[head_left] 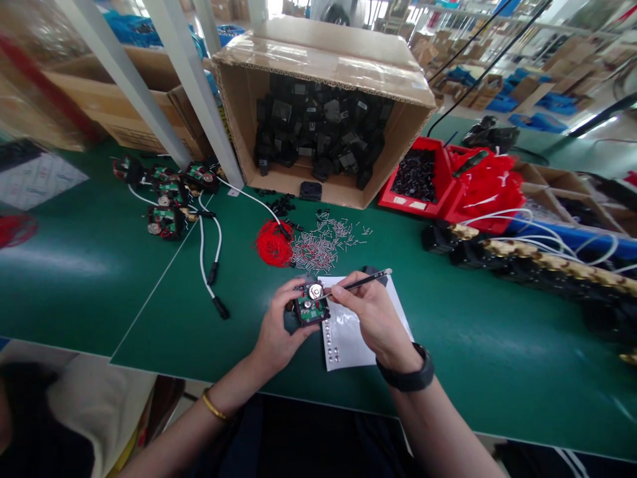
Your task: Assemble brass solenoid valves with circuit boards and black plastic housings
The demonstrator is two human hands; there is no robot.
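My left hand (279,326) grips a small black housing with a green circuit board (312,313) by its sides, the board facing up. On that board sit round silver parts and a bit of red. Between thumb and fingers, my right hand (371,315) pinches a pair of dark tweezers (365,280), their tips reaching onto the board. Beneath my hands lies a white sheet (348,342) with rows of small round silver pieces along its left edge. Just beyond are a pile of small metal pins or screws (318,249) and a bundle of thin red rings (273,244).
An open carton (323,50) full of black housings stands at the back. Several circuit-board units (165,221) with white cables lie left. Red bins (417,176) hold small black parts and red pieces. At right is a row of black units with brass fittings (542,255).
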